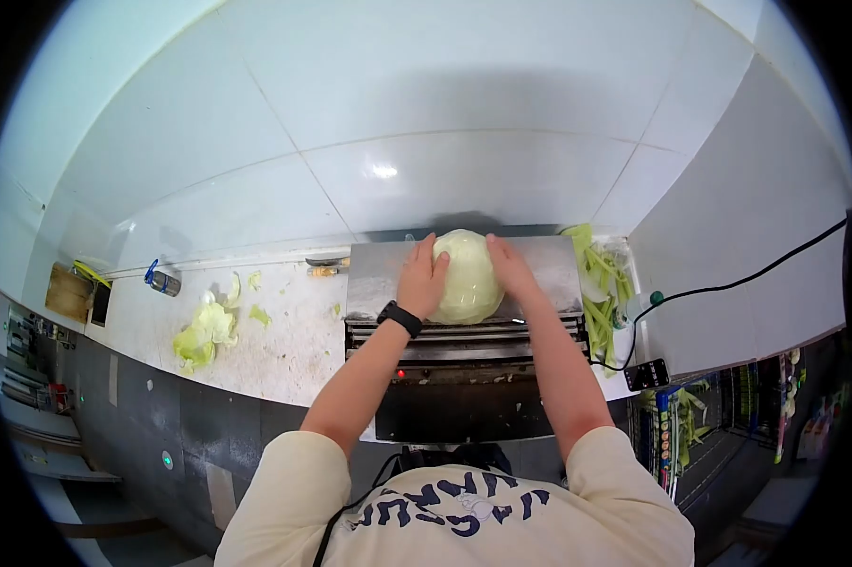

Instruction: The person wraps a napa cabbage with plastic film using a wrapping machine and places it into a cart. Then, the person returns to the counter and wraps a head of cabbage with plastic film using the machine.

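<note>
A pale green cabbage with a shiny, film-like surface sits on the metal top of a wrapping machine. Against its left side lies my left hand, with a black watch on the wrist. My right hand presses on the opposite side, so the cabbage is held between both palms. Below the cabbage, rollers and a small red light show on the machine's front.
Loose cabbage leaves lie on the white counter at left, near a dark bottle. A knife rests beside the machine. Green trimmings, a phone and a black cable are at right.
</note>
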Tool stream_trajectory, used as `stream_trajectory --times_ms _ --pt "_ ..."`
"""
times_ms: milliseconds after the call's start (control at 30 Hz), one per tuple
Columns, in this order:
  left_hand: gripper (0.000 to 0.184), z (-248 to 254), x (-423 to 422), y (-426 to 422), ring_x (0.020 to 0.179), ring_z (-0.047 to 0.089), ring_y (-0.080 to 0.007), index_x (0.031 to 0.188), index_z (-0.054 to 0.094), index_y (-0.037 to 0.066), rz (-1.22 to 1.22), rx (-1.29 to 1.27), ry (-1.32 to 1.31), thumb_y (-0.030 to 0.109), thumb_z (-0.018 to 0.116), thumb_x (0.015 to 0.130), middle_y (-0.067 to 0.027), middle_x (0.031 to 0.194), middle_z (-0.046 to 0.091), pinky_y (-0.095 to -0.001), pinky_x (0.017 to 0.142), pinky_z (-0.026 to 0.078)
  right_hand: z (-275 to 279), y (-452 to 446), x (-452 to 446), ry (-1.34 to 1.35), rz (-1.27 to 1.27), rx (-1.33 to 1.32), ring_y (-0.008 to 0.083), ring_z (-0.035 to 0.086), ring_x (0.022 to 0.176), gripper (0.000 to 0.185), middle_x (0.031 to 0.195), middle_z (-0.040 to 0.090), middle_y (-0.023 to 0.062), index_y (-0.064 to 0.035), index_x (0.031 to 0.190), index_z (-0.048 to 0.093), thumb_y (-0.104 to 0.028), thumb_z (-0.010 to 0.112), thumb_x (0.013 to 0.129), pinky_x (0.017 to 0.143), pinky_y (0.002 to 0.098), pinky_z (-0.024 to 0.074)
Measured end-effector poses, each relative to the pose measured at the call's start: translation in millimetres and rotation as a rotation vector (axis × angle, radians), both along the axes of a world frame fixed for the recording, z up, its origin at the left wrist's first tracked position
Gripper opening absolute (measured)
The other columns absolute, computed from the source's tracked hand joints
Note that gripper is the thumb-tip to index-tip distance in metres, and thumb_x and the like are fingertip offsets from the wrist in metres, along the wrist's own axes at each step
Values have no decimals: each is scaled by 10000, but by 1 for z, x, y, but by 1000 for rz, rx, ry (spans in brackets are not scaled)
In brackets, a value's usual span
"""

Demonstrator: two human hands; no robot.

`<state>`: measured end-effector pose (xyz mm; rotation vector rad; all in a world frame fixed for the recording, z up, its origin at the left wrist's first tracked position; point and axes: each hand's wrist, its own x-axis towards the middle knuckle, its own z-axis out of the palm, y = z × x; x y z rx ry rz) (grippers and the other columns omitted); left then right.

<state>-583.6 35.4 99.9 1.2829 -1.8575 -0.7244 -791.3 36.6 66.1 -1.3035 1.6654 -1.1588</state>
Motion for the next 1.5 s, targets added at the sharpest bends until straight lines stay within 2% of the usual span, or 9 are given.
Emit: stream_trajectory --times_ms 100,200,300,567,667,767,900,1167,1500 --pt "537 5 -2 5 1252 523 -437 1403 463 -34 43 -20 -25 350 473 1028 -270 1361 543 -468 1056 420 10 -1 -2 -180 -67 143 351 637 1100 562 1158 677 220 -12 1154 675 -522 489 1004 941 399 475" --pt "562 6 2 0 1217 558 -428 1386 487 -36 50 49 -30 390 495 1020 -267 1320 581 -456 1035 440 50 13 -18 238 -25 112 364 621 1157 610 1248 651 228 -8 1225 653 -544 456 1013 985 387 465" --pt "617 6 12 -12 1185 600 -376 1369 507 -49 23 248 -10 451 525 1008 -260 1273 623 -414 1016 457 56 18 -26 331 -116 24 358 618 1179 627 1280 641 225 4 1288 615 -537 444 1020 995 378 470" --pt "982 -31 32 -54 1116 648 -332 1321 520 -144 -131 706 105 700 643 834 -289 1206 646 -385 922 518 50 19 -3 -244 199 279 283 644 1135 736 1220 663 225 54 1287 598 -510 746 838 976 389 489" --pt "839 -18 22 -46 1116 633 -257 1333 528 -116 -31 794 155 603 627 913 -210 1231 651 -360 953 492 60 25 2 -300 257 234 277 652 1112 766 1199 670 211 67 1273 598 -462 825 766 960 389 503" --pt "985 -9 17 -35 1115 643 -340 1302 519 -172 4 779 274 666 688 813 -296 1226 628 -387 928 516 81 35 10 -220 163 217 278 662 1079 757 1173 676 198 70 1239 602 -427 856 727 926 389 525" --pt "960 12 15 -20 1120 640 -325 1331 488 -165 37 709 251 624 699 827 -287 1237 619 -391 918 520 55 31 8 -192 141 99 286 673 1039 756 1163 667 200 68 1205 593 -402 883 689 887 394 546" --pt "890 15 15 -15 1096 646 -305 1360 450 -150 2 725 391 533 715 855 -267 1241 609 -390 890 535 67 31 -7 -158 323 183 302 579 1195 903 1275 591 203 53 1349 458 -329 911 667 1011 410 481" --pt "735 32 38 7 1246 537 -223 1432 480 0 -235 919 640 593 497 998 -136 1377 569 -355 1037 432 64 39 -13 -452 411 265 281 539 1250 947 1363 530 176 25 1458 352 -231 884 717 1063 400 443"
